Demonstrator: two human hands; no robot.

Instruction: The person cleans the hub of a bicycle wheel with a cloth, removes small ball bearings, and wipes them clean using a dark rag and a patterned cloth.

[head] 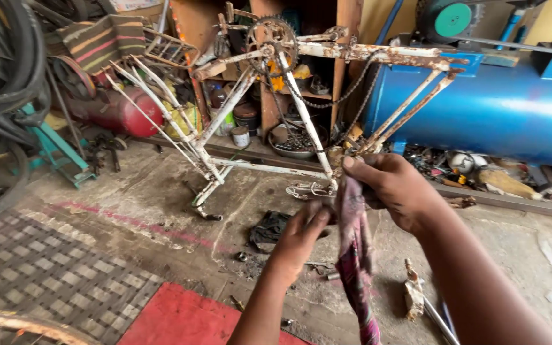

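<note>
Rag (352, 255), one strip of pink and dark cloth, hangs between two hands in front of one rusty white bicycle frame (257, 128) standing upside down on the floor (161, 198). Right hand (394, 188) pinches the cloth's top, its grip clamped on it, wrist bent down. Left hand (301, 236) reaches up from below, fingers closed against the cloth's side. One blue tank (506, 108) lies behind.

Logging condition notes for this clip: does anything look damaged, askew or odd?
Yes. The white bicycle frame stands upside down on the floor, wheelless, paint flaking to rust, and its chain hangs slack. Both hands, left hand and right hand, hold a stained rag in front of it.
</note>
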